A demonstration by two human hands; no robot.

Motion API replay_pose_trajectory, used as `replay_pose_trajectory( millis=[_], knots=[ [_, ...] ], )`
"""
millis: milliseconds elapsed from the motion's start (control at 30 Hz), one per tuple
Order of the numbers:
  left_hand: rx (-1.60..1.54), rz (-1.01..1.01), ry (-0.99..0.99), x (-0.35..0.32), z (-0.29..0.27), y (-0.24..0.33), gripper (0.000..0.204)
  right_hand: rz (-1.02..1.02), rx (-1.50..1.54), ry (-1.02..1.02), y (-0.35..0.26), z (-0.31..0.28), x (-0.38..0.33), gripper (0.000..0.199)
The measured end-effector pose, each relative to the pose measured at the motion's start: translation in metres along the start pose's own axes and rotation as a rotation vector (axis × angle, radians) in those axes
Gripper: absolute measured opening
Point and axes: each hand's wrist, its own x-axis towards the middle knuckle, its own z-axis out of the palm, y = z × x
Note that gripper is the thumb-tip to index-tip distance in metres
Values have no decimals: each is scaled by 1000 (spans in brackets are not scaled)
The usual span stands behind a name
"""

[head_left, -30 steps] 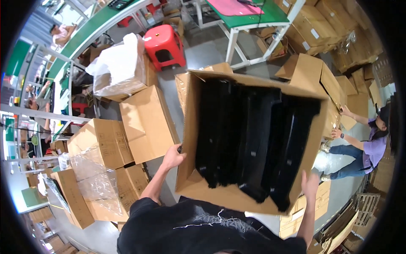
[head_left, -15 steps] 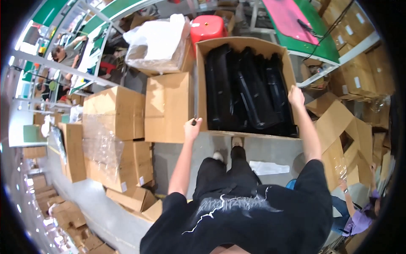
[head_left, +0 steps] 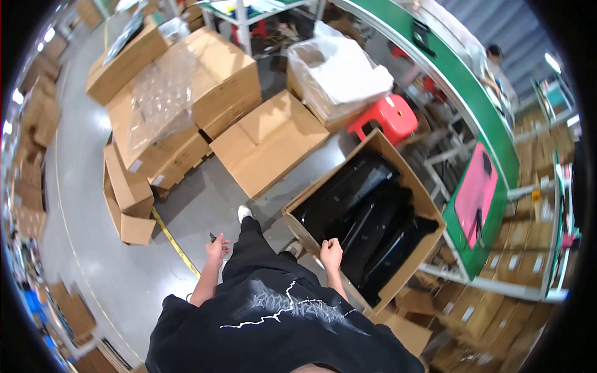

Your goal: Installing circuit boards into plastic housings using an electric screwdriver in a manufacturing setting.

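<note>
My left hand (head_left: 217,247) hangs in the air over the floor, away from the boxes. Its fingers are curled around a small dark object (head_left: 212,237) whose kind I cannot make out. My right hand (head_left: 331,253) is closed at the near rim of an open cardboard box (head_left: 398,287), seemingly gripping the edge. Several long, glossy black plastic-looking parts (head_left: 367,227) lie side by side inside that box, which stands turned at an angle on my right.
A closed carton (head_left: 268,144), a red stool (head_left: 392,118) and a plastic-lined box (head_left: 339,68) stand beyond. Stacked cartons (head_left: 180,93) are at the left. A green workbench (head_left: 495,242) with a pink sheet (head_left: 477,193) borders the right. Yellow tape (head_left: 177,244) marks the floor.
My left hand has left the box rim and swung out to the left. My right hand has shifted from the box's right side to its near edge. My view has turned leftward.
</note>
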Motion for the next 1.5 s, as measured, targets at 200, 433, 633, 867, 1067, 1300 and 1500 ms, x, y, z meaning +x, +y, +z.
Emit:
replay_pose_trajectory(
  millis=[200,433,633,867,1067,1300,1500],
  knots=[
    [409,154,-105,44,38,13,39,-274,-180,-336,-28,-5,53,28],
    [593,236,-327,134,58,141,36,276,347,-314,-90,66,122,47],
    [319,348,-207,208,24,191,36,54,191,-79,-59,114,143,36],
    [576,16,-168,248,-33,159,32,353,-324,-444,-82,74,149,40],
    [786,248,-226,248,-48,141,29,440,-653,-871,-152,53,171,39],
    [734,411,29,239,15,267,31,-288,-69,-645,-235,102,244,37],
    [819,924,95,311,133,455,28,-364,-396,-791,-245,252,355,26]
  ],
)
